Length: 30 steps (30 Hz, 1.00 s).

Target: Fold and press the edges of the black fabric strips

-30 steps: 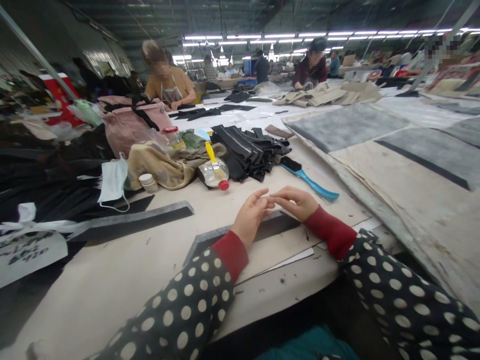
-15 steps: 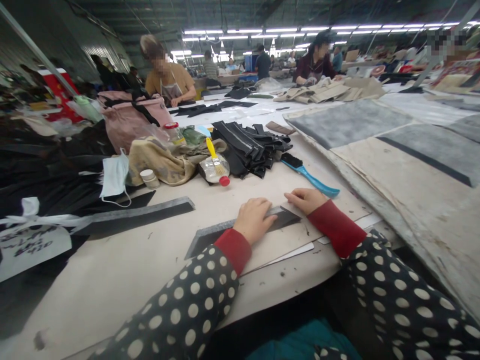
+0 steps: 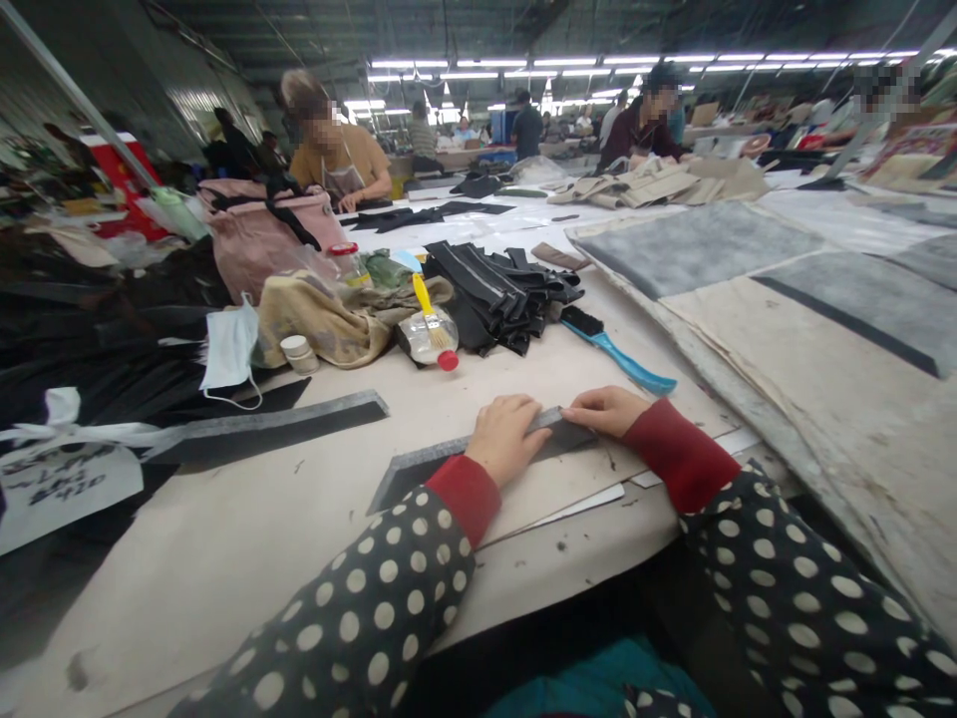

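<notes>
A black strip of material point(image 3: 426, 466) with a grey upper edge lies on the pale board in front of me. My left hand point(image 3: 506, 434) rests flat over its middle, thumb held apart from the fingers, covering part of it. At the strip's right end, my right hand point(image 3: 604, 409) pinches the grey edge between thumb and fingertips. The tip of that edge is hidden by the fingers. A second strip point(image 3: 299, 429), also black with a grey border, lies to the left.
Beyond my hands are a blue-handled brush point(image 3: 620, 354), a pile of black strips point(image 3: 497, 294) and a plastic bottle point(image 3: 426, 337) with a yellow paintbrush point(image 3: 425, 299) on it. A small white jar point(image 3: 299, 353) and face mask point(image 3: 230, 344) sit left. Grey-topped sheets point(image 3: 703, 244) lie right.
My right hand has moved slightly left and down onto the strip's right end and now pinches its edge. The left hand has stayed in place.
</notes>
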### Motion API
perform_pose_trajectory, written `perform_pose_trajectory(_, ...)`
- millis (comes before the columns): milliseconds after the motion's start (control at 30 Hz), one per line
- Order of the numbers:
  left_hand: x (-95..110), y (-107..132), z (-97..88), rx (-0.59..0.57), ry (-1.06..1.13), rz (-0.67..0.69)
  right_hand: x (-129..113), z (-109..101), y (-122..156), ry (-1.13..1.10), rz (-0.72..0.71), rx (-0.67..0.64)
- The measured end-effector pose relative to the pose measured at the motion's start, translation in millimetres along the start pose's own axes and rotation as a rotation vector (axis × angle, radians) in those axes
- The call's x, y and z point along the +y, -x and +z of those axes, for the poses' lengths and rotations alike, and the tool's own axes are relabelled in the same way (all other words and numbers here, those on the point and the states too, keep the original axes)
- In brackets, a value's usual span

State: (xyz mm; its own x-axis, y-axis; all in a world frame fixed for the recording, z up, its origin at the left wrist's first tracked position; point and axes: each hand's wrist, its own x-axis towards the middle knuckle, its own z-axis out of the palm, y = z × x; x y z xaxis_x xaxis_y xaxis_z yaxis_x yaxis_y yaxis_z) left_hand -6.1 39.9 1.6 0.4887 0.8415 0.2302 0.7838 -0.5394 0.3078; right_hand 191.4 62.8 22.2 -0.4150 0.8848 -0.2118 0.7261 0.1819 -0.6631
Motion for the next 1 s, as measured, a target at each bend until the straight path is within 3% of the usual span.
perform_pose_trajectory(167,0,0,0.2,0.011,0.015,-0.006,1,-2,9,-0.116,0.024,-0.127)
perform_pose_trajectory(267,0,0,-0.1,0.015,0.022,-0.006,2,-1,13,-0.16,0.028,-0.136)
perform_pose_trajectory(667,-1,-4,-3.5,0.042,0.101,-0.045,13,5,15,-0.134,-0.048,0.064)
perform_pose_trajectory(833,0,-6,-4.3,0.033,0.128,-0.035,15,8,6,-0.056,-0.207,0.228)
perform_pose_trajectory(1000,1,-7,-3.9,0.048,0.095,-0.045,15,13,-8,-0.125,-0.24,0.207)
